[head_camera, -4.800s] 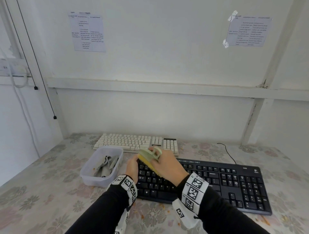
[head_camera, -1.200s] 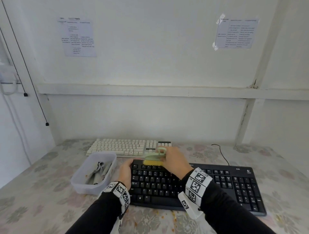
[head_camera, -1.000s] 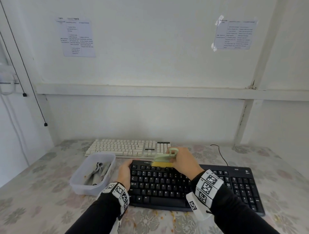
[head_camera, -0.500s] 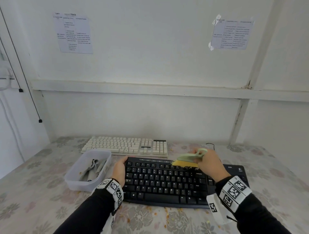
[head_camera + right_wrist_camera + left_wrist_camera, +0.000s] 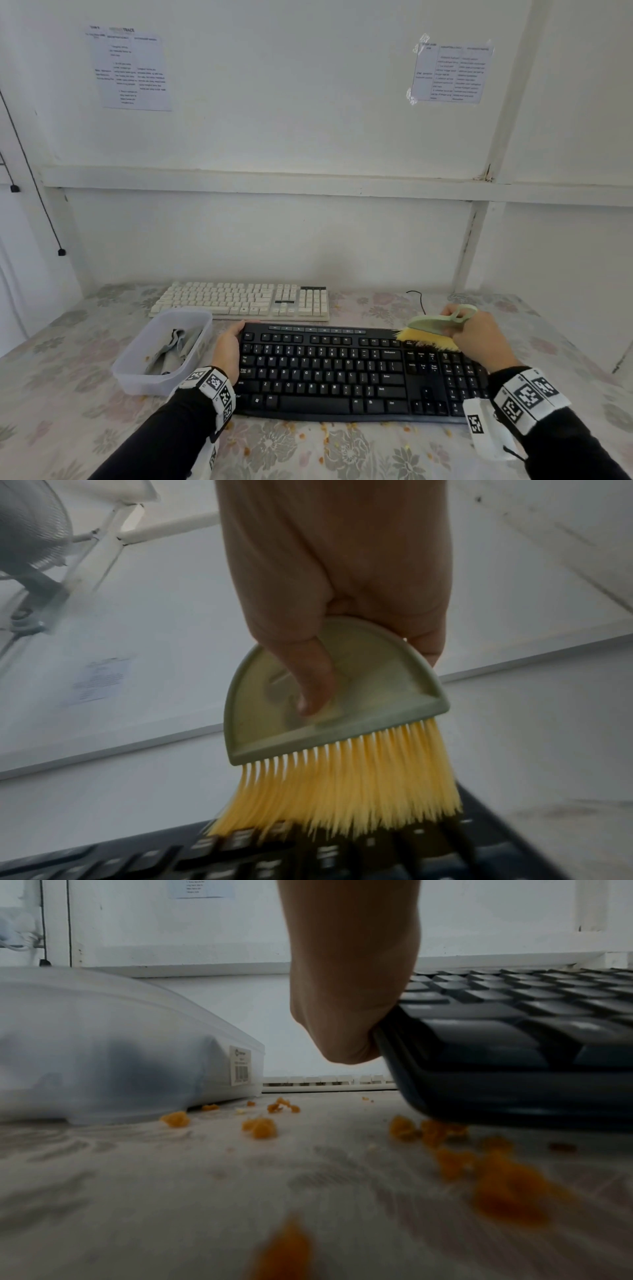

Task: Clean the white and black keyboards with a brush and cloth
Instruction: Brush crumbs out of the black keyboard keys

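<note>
The black keyboard (image 5: pixel 356 373) lies flat on the flowery tabletop (image 5: pixel 68 404), close to the person. The white keyboard (image 5: pixel 243 301) lies just behind it, near the wall, and the two are a little apart.

The right hand (image 5: pixel 479 337) has its grip wrapped around the green handle of a small brush (image 5: pixel 435 329). From the right wrist view, the thumb lies flat on the round green back of the brush (image 5: pixel 329 691) and the other fingers curl behind it. The yellow bristles point down and touch the keys at the far right end of the top rows.

The left hand (image 5: pixel 229 349) holds the left end of the black keyboard. Its grip is curled over the far left corner. From the left wrist view, the side of the hand (image 5: pixel 346 988) presses against the keyboard's edge (image 5: pixel 496 1069).

A clear plastic tub (image 5: pixel 137 363) sits just left of the left hand, close beside the black keyboard. A gray cloth (image 5: pixel 171 349) lies crumpled inside it.

Little orange crumbs (image 5: pixel 329 431) lie on the tabletop in front of the black keyboard, and more lie by the tub (image 5: pixel 260 1126). A thin black cable (image 5: pixel 418 298) curls on the tabletop behind the right hand. Two sheets of paper (image 5: pixel 132 68) are stuck on the white wall. Both wrists wear bands (image 5: pixel 214 387) with black and white square marks.
</note>
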`<act>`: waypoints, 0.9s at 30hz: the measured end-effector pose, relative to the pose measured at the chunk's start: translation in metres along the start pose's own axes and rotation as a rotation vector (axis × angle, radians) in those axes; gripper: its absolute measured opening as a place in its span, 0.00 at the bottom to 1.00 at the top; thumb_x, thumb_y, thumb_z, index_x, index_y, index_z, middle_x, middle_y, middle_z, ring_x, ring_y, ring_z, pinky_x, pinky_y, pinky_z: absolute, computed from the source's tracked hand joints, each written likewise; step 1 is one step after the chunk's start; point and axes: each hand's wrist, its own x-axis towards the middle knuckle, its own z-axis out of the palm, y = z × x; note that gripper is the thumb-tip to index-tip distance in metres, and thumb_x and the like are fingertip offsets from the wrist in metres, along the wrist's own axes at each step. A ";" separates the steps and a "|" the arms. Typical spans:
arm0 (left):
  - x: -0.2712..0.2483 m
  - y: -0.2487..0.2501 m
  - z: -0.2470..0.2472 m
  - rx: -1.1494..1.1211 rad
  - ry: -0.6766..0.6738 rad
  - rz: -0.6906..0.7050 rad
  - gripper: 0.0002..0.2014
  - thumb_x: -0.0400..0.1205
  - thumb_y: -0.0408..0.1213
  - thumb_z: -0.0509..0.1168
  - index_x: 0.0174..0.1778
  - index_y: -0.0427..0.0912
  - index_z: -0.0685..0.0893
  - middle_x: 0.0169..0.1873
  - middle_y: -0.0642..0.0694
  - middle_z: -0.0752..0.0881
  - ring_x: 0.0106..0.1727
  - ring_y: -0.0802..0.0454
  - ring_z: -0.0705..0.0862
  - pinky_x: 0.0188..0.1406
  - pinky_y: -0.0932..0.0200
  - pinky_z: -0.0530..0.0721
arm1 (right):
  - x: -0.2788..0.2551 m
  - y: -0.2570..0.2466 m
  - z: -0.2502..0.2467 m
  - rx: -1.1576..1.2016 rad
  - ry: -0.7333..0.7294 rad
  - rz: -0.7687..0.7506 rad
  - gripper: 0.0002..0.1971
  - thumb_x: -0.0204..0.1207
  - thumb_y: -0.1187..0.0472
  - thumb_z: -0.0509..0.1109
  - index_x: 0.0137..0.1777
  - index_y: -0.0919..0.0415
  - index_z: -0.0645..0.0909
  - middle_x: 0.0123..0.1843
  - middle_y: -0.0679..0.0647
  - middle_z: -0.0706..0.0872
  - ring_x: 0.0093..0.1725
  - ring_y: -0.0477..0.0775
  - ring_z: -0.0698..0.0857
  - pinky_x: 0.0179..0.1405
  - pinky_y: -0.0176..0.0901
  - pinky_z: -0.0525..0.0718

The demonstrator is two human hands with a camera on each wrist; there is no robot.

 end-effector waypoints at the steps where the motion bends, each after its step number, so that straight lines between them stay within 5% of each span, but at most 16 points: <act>1: -0.001 0.000 0.000 0.002 0.000 -0.001 0.17 0.87 0.41 0.52 0.42 0.40 0.83 0.29 0.41 0.86 0.34 0.43 0.83 0.38 0.53 0.82 | 0.000 0.006 -0.005 -0.007 0.014 0.020 0.15 0.71 0.75 0.67 0.39 0.52 0.79 0.42 0.62 0.84 0.39 0.59 0.80 0.35 0.43 0.77; 6: -0.003 0.002 0.001 0.020 -0.004 -0.008 0.16 0.86 0.41 0.52 0.43 0.40 0.83 0.36 0.39 0.84 0.37 0.41 0.83 0.39 0.51 0.82 | -0.002 0.026 -0.024 -0.072 0.068 0.109 0.12 0.72 0.72 0.68 0.42 0.53 0.80 0.44 0.64 0.85 0.42 0.62 0.81 0.44 0.49 0.79; 12: -0.005 0.002 0.002 0.022 -0.004 -0.010 0.17 0.86 0.42 0.52 0.41 0.39 0.83 0.34 0.39 0.84 0.36 0.41 0.83 0.39 0.52 0.81 | -0.009 0.003 -0.036 -0.176 0.158 0.173 0.09 0.71 0.69 0.62 0.49 0.61 0.81 0.35 0.59 0.80 0.38 0.61 0.79 0.38 0.46 0.78; 16: -0.006 0.003 0.002 0.012 0.015 -0.007 0.17 0.86 0.42 0.52 0.41 0.40 0.84 0.29 0.40 0.86 0.34 0.42 0.83 0.38 0.52 0.81 | -0.026 -0.058 -0.028 -0.075 0.158 -0.033 0.16 0.69 0.74 0.64 0.49 0.52 0.80 0.28 0.47 0.74 0.33 0.55 0.77 0.32 0.39 0.71; 21: -0.012 0.005 0.005 0.002 0.013 -0.031 0.16 0.86 0.41 0.52 0.39 0.40 0.83 0.26 0.42 0.85 0.29 0.43 0.84 0.35 0.55 0.80 | -0.029 -0.134 0.013 0.153 -0.001 -0.327 0.12 0.74 0.69 0.68 0.45 0.48 0.77 0.38 0.51 0.81 0.40 0.52 0.78 0.33 0.32 0.72; 24: -0.014 0.005 0.004 -0.002 0.006 -0.033 0.16 0.85 0.41 0.53 0.39 0.40 0.82 0.27 0.41 0.84 0.27 0.45 0.84 0.35 0.55 0.81 | -0.025 -0.168 0.047 0.182 -0.101 -0.418 0.10 0.75 0.68 0.66 0.53 0.55 0.81 0.42 0.52 0.81 0.41 0.51 0.78 0.30 0.27 0.70; 27: -0.018 0.007 0.005 -0.004 -0.013 -0.038 0.17 0.84 0.42 0.54 0.36 0.40 0.83 0.27 0.40 0.84 0.26 0.44 0.84 0.35 0.55 0.81 | -0.024 -0.197 0.076 0.144 -0.180 -0.465 0.11 0.76 0.66 0.65 0.57 0.64 0.80 0.43 0.55 0.80 0.41 0.53 0.79 0.37 0.36 0.76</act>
